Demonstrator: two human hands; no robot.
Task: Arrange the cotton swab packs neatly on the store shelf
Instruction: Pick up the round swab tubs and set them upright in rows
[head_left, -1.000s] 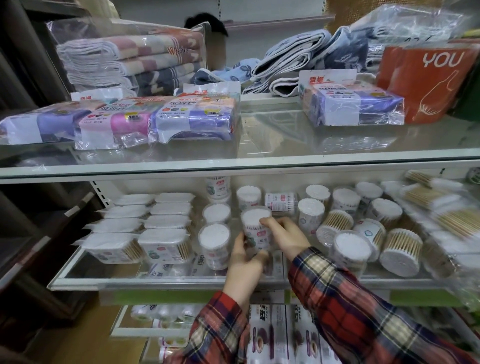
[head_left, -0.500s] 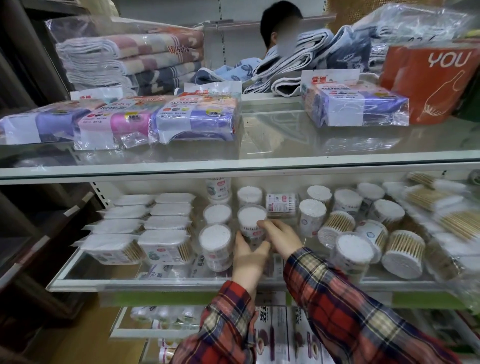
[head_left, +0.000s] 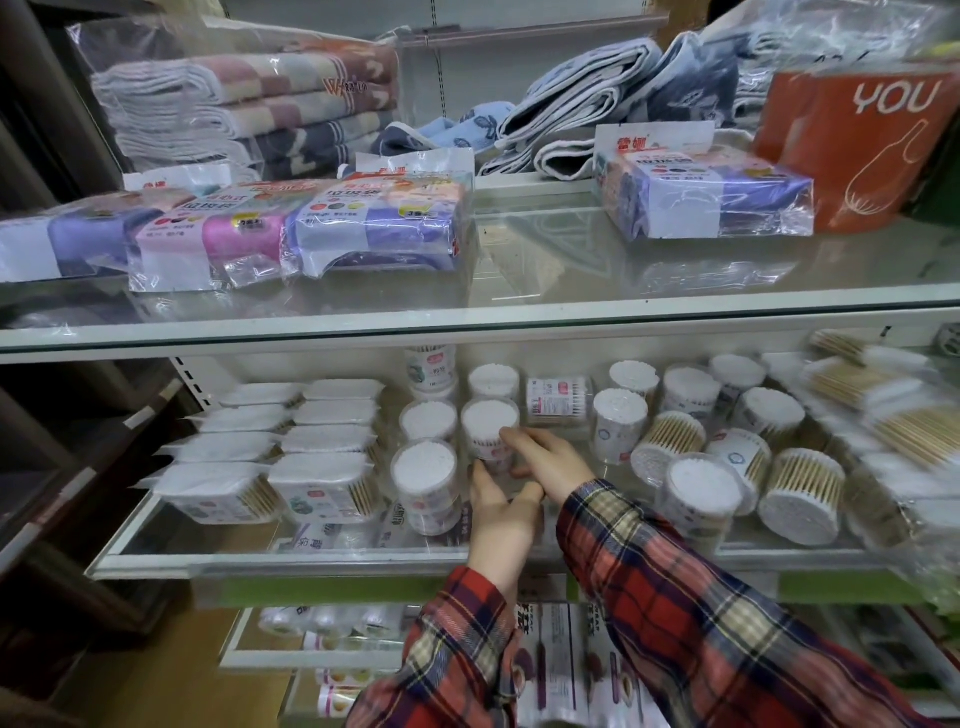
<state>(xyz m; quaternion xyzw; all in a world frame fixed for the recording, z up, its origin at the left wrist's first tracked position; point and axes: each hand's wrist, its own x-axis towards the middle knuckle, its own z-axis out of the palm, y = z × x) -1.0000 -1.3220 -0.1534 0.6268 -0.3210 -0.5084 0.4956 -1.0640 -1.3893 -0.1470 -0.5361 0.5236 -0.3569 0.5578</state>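
Observation:
A round clear cotton swab pack with white tips on top stands on the lower glass shelf, in the middle of a column of round packs. My right hand curls its fingers against the pack's right side. My left hand reaches up from below, its straight fingertips touching the pack's lower front. Another round pack stands just left of my left hand, near the shelf's front. Both sleeves are red plaid.
Flat rectangular swab packs fill the shelf's left. To the right one tub lies on its side, and several wooden-stick tubs lean tipped. Bagged swabs crowd the far right. The upper shelf overhangs closely.
Both hands have pushed the round pack farther back on the shelf, into line with the packs behind it. A person seen behind the shelves half a second ago is gone.

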